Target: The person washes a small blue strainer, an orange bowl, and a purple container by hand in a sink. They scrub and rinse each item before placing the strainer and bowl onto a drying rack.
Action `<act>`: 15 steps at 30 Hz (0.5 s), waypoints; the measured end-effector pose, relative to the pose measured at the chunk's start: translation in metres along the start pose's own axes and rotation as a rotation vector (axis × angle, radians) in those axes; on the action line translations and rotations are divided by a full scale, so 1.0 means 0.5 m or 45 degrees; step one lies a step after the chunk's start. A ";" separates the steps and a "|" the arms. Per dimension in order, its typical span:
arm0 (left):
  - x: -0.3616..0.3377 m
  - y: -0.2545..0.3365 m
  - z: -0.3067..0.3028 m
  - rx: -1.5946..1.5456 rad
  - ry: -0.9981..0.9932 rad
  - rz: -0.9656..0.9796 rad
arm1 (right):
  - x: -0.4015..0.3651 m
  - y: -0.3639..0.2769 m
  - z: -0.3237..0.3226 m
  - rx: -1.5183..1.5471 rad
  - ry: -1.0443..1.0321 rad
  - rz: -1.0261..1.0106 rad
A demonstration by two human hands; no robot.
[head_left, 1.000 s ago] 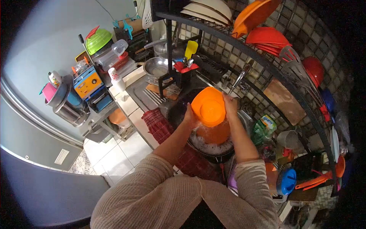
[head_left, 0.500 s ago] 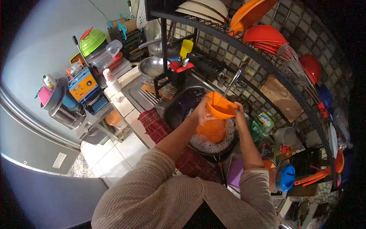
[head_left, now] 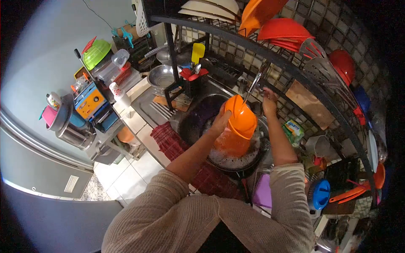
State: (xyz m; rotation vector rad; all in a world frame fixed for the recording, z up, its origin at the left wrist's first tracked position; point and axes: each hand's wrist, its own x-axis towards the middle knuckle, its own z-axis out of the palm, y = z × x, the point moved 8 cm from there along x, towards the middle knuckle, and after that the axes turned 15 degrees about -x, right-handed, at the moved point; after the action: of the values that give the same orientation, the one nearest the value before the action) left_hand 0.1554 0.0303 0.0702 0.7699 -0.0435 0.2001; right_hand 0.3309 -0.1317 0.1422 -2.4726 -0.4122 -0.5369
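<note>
Drying rack [head_left: 261,48], black: standing over the sink, carrying white, orange and red ware on its upper shelf.
Tabletop [head_left: 134,121], pale tile: running along the left edge of the sink.
Sink [head_left: 145,106], steel: holding a dark pan [head_left: 231,170] near its front edge; foamy water is filling the pan, and an orange piece [head_left: 232,143] is lying in it.
Cloth [head_left: 169,141], red plaid: draping along the front left edge of the sink.
Steel bowl [head_left: 161,76]: sitting by the sink's far left corner.
Orange bowl [head_left: 244,120], the piece in hand: tilting above the pan, below the faucet.
Purple container [head_left: 263,192]: resting to the right of the pan, near the front edge.
Left hand [head_left: 222,120]: holding the orange bowl by its left side, fingers closing on the rim.
Right hand [head_left: 270,101]: hovering apart from the bowl, just beside the faucet, fingers partly curling; whether they are touching it, one cannot tell.
Faucet [head_left: 255,83], metal: pointing its spout down toward the bowl.
</note>
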 end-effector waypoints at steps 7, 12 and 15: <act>-0.036 0.007 -0.046 0.076 0.099 0.136 | -0.059 -0.022 0.124 0.827 -0.426 0.058; -0.059 0.013 -0.096 0.201 0.192 0.357 | -0.198 -0.211 0.108 1.161 -0.780 0.320; -0.078 0.027 -0.104 0.069 0.441 0.246 | -0.196 -0.220 0.101 0.969 -0.857 0.437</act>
State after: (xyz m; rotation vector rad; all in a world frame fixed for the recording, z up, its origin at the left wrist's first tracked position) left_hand 0.1126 0.0694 0.0375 0.7762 0.2171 0.5174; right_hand 0.2160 -0.0319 0.1100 -1.8382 -0.3426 0.5325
